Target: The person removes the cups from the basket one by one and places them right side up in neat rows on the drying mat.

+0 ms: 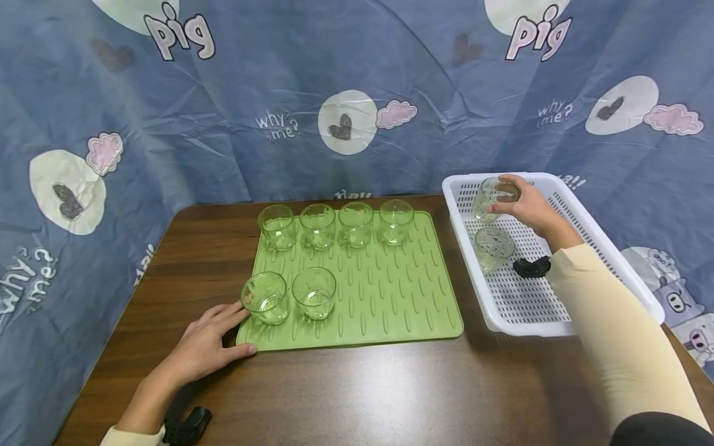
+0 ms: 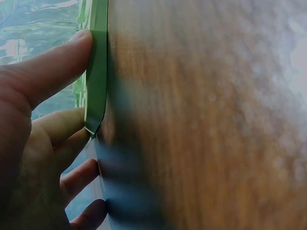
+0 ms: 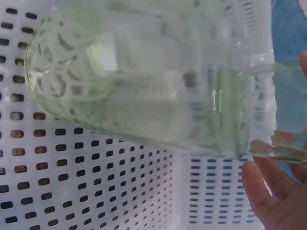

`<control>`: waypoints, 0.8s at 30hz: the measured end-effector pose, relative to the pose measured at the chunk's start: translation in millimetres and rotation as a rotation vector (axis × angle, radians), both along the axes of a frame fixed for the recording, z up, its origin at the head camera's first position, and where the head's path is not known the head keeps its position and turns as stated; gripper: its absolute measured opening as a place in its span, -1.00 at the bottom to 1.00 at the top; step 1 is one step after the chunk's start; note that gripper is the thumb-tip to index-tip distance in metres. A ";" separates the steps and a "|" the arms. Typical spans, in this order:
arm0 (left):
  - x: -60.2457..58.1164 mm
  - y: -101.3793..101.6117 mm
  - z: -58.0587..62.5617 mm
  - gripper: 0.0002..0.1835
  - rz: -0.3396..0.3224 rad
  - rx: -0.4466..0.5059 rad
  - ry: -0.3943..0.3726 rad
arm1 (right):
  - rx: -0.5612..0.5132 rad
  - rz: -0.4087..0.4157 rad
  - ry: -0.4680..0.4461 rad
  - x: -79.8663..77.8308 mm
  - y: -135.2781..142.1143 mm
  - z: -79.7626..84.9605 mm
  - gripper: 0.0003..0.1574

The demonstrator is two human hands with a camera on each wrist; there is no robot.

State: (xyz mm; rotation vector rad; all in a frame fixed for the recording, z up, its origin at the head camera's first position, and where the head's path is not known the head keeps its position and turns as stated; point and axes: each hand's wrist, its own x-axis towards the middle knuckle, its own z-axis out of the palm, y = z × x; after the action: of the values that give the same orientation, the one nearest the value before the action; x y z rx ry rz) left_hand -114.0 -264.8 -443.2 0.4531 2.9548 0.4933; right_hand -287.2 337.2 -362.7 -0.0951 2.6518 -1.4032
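Note:
My right hand [image 1: 527, 201] grips a clear glass [image 1: 489, 197] in the back left part of the white basket [image 1: 478, 291]. Closer to me in the basket stands another glass [image 1: 493, 248], large in the right wrist view. At the left, my left hand [image 1: 209, 341] spans the front left corner of a green ribbed mat [image 1: 385, 303], fingers extended. Its thumb [image 2: 72, 55] touches the mat's edge in the left wrist view. Two glasses stand on the front of the mat, the left glass [image 1: 266, 298] beside my left fingertips and the other glass [image 1: 315, 294] to its right.
A row of several glasses, including a rightmost glass [image 1: 396, 223], lines the back of the mat. All of this sits on a brown wooden table [image 1: 357, 396]. Behind hangs a blue printed cloth [image 1: 223, 148]. The basket's raised rim stands right of the mat.

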 end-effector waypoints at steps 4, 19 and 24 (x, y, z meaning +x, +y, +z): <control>0.6 -0.4 0.1 -0.16 0.000 -0.003 0.011 | -0.005 -0.019 0.048 4.2 -2.3 5.6 0.13; 1.6 1.3 1.9 -0.16 0.001 0.000 0.005 | 0.121 0.038 0.205 30.8 -23.6 42.2 0.13; 2.1 1.3 1.7 -0.15 0.001 0.001 0.005 | 0.095 0.046 0.224 36.2 -31.4 48.7 0.13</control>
State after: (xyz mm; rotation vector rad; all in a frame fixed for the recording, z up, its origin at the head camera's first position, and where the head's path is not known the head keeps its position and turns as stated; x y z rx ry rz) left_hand -111.9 -263.6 -441.5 0.4530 2.9601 0.4946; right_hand -251.0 305.7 -314.0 -0.3190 2.8701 -1.3207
